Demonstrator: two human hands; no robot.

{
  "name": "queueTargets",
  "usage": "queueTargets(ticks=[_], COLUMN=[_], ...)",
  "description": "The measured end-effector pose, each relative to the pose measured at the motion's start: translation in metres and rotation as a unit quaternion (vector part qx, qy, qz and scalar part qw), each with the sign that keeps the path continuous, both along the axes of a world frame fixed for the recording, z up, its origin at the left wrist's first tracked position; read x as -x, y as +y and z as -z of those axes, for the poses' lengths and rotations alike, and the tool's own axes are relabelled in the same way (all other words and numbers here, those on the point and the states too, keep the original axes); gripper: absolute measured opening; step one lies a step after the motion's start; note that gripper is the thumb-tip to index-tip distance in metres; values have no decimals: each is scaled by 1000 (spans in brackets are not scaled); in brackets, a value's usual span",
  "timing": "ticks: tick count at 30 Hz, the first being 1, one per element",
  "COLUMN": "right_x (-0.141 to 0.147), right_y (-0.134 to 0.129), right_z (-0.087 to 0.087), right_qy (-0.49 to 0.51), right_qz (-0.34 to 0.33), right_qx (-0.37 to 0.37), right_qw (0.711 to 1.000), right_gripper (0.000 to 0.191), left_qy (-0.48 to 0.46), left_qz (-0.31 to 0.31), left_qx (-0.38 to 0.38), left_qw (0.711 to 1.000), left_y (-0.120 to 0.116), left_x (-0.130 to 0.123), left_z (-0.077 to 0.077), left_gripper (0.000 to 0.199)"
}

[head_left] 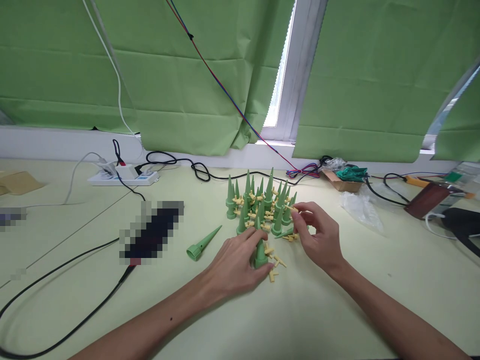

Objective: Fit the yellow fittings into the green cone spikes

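My left hand (237, 259) is closed around an upright green plastic cone (260, 256), which stands on the table near me. My right hand (318, 231) pinches a small yellow T-shaped plastic piece (290, 208) between thumb and fingertips, just right of the cluster. Several more green cones (268, 187) stand close together behind my left hand, with yellow pieces (268, 216) among them. One green cone (202, 245) lies on its side to the left. Loose yellow pieces (279, 261) lie beside the held cone. Another cone (285, 233) lies partly hidden near my right fingers.
A dark, pixelated object (155, 232) with a black cable lies at left. Behind it is a white power strip (144, 177). Clear plastic (362, 210), a small cardboard box (339, 181) with a green packet (351, 173), and cables are at back right. Green curtains (195, 75) hang behind the table.
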State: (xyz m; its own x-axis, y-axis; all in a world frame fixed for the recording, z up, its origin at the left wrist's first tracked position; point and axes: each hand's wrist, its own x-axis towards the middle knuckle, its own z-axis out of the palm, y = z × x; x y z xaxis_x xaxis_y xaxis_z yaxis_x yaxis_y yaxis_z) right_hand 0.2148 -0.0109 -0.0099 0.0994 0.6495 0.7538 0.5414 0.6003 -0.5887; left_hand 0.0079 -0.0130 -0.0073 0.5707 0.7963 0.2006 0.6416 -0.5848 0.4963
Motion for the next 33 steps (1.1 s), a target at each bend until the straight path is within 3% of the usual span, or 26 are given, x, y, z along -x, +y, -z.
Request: queueTargets(ticks=[10,19,33], right_x=[14,17,12], right_y=[-7,-7,-7], right_z=[5,7,3], right_qy=[-90,-96,-89], right_qz=[-99,-100,-112], right_qx=[31,26,46], right_qw=[990,990,989], right_gripper=[6,6,7], left_qy=[-41,-93,-88], left_qz=[12,-37,-33], left_qx=[-17,-81,-100], left_qw=[999,992,991], left_y=[2,6,6], left_x=[0,2,2], left_z=[2,5,6], left_gripper=[29,27,27])
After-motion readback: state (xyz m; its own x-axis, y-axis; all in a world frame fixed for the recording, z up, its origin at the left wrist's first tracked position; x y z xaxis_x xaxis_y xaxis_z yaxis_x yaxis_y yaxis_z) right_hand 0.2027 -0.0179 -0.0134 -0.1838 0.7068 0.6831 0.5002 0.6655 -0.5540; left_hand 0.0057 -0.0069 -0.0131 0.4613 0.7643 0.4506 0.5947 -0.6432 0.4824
